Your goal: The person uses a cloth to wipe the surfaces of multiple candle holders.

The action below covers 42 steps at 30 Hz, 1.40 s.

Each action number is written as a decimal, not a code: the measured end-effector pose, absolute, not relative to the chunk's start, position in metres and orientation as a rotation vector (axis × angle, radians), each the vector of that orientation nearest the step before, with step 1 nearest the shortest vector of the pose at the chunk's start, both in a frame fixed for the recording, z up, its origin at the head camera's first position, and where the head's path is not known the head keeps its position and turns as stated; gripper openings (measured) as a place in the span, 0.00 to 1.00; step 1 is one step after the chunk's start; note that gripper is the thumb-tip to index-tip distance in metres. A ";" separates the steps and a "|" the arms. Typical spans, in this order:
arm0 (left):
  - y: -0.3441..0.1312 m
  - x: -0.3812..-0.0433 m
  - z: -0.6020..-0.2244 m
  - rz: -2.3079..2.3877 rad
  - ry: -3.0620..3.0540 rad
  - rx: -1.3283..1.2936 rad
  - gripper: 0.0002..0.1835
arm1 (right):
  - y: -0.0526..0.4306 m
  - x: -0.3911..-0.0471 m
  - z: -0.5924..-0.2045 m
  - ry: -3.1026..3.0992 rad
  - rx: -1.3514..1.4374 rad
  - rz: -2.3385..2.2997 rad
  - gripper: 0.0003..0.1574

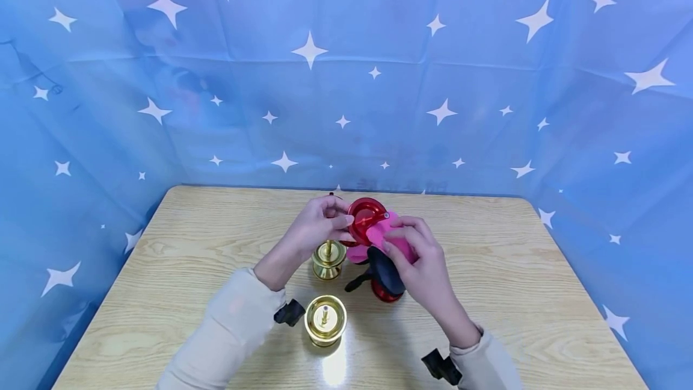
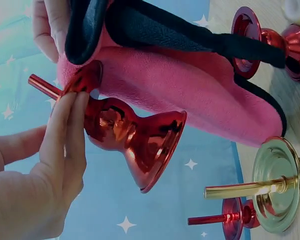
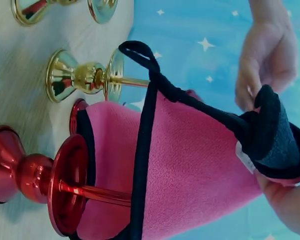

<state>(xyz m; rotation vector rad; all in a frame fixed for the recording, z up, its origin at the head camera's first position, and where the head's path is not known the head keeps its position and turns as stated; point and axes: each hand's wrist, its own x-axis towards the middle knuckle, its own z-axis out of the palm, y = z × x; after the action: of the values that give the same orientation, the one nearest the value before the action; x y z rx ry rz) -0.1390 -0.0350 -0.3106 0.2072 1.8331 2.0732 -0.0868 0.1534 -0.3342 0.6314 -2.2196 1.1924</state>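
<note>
My left hand [image 1: 319,221] grips a red metallic candle holder [image 2: 135,130] by its dish, fingers along the rim. The holder is tilted, with its thin stem pointing up-left and its flared base lower right in the left wrist view. My right hand [image 1: 425,257] pinches a pink cloth [image 3: 189,165] with dark edging and a hanging loop. The cloth lies against the dish of the held holder. Below the cloth, a second red candle holder [image 3: 35,175] stands upright on the table, partly covered by it in the head view.
Two gold candle holders [image 1: 325,321] stand on the wooden table [image 1: 189,294], one nearer and one beside my left wrist. Another red candle holder [image 2: 233,220] shows behind a gold one in the left wrist view. A blue star-patterned curtain [image 1: 308,107] hangs behind the table.
</note>
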 end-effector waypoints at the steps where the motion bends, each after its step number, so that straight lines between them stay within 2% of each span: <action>1: -0.035 -0.139 -0.310 2.068 1.837 0.215 0.09 | 0.154 -0.087 -0.335 -2.223 0.617 1.205 0.12; 12: -0.038 -0.138 -0.310 1.892 1.873 0.452 0.09 | 0.167 -0.104 -0.329 -2.262 0.594 1.227 0.16; 23: -0.036 -0.143 -0.318 2.042 1.886 0.256 0.10 | 0.147 -0.083 -0.334 -2.264 0.506 1.308 0.10; 29: -0.040 -0.145 -0.316 1.917 1.904 0.366 0.11 | 0.157 -0.096 -0.338 -2.268 0.537 1.244 0.12; 35: -0.042 -0.145 -0.309 1.729 1.943 0.510 0.09 | 0.162 -0.108 -0.330 -2.249 0.768 1.098 0.14; 38: -0.040 -0.144 -0.309 1.755 1.940 0.479 0.09 | 0.164 -0.110 -0.329 -2.262 0.792 1.060 0.14; 42: -0.040 -0.144 -0.312 1.890 1.902 0.335 0.09 | 0.165 -0.106 -0.332 -2.298 0.675 1.111 0.13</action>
<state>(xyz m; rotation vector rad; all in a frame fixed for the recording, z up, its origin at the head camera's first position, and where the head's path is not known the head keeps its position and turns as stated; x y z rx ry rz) -0.1438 -0.0401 -0.3118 0.3353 1.9020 1.8901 -0.1065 0.1649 -0.3318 0.6754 -2.2980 1.1114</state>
